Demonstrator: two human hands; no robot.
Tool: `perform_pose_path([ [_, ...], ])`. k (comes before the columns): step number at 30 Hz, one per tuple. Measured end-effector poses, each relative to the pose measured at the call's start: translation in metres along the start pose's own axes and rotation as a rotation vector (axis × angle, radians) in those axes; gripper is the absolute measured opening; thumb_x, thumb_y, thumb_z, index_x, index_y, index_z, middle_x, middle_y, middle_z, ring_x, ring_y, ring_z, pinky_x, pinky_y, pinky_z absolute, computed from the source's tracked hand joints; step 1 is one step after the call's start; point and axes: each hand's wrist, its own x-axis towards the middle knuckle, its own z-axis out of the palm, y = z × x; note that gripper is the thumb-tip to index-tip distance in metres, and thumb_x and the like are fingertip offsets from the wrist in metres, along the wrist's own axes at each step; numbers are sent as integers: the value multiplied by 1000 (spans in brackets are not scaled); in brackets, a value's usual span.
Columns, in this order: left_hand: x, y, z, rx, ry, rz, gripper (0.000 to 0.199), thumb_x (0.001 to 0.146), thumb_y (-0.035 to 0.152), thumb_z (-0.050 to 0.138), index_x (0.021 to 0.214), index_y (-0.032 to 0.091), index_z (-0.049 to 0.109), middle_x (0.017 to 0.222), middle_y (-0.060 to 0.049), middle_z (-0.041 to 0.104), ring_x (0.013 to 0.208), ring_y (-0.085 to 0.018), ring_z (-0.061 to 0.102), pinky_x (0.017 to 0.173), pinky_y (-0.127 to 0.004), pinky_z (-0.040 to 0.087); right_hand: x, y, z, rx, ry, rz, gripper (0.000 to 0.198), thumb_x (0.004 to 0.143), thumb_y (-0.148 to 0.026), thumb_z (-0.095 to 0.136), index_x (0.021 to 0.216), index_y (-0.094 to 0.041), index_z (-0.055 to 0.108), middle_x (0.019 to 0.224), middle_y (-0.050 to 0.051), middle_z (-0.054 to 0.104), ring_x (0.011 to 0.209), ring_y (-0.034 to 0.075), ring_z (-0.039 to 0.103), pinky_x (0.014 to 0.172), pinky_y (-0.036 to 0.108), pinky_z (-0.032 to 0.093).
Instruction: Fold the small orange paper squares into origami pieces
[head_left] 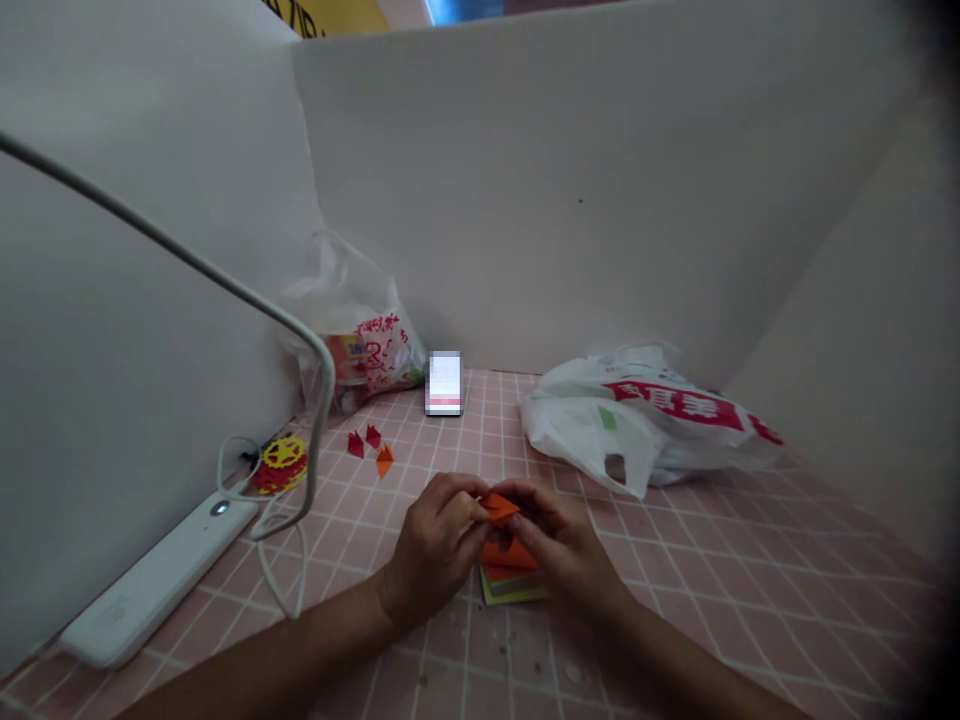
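Between my hands is a small folded piece of orange origami paper (499,509), held up just over a stack of coloured paper (513,584). My left hand (439,540) pinches its left side with thumb and fingers. On the other side, my right hand (562,540) grips the same piece, thumb in front and fingers behind. The stack shows orange on top, with green and yellow edges beneath. Farther left on the table lie two red folded paper pieces (355,444) and an orange folded piece (385,460), each with pointed tips.
A phone (445,384) with a lit screen stands near the back wall. Plastic bags sit at the back left (382,345) and right (645,415). At left are a white power strip (161,580), a looping cable (324,400) and a yellow star-patterned disc (284,453).
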Motion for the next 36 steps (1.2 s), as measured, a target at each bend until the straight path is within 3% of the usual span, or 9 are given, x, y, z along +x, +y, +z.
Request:
perform_pose_path([
  [7,0,0,1,-108,6,-44,18,84,3,60,88,20,55,97,-6,60,92,-20,61,80,-34,51,0,-1,-5,-32,-35,-14,24,91,-37,63,106,-19,69,74,3,70,68,16,66,68,30,54],
  [17,2,-1,2,-179,19,-131,18,82,2,62,82,19,55,89,-5,60,85,-19,60,75,-31,48,0,8,-5,90,-34,62,28,81,-34,76,104,-21,65,76,1,69,66,14,66,66,28,53],
  [24,3,4,1,-221,-34,-177,14,84,10,65,80,19,56,83,-3,59,80,-18,58,71,-29,47,3,0,-2,21,-24,67,19,82,-35,73,88,-18,65,74,1,65,64,13,62,63,26,51],
  [36,0,3,2,-518,-74,-391,10,88,24,65,81,18,60,83,-3,59,80,-18,58,73,-30,48,4,1,-3,81,-43,89,20,82,-35,72,82,-18,61,66,-2,62,57,11,58,58,25,46],
])
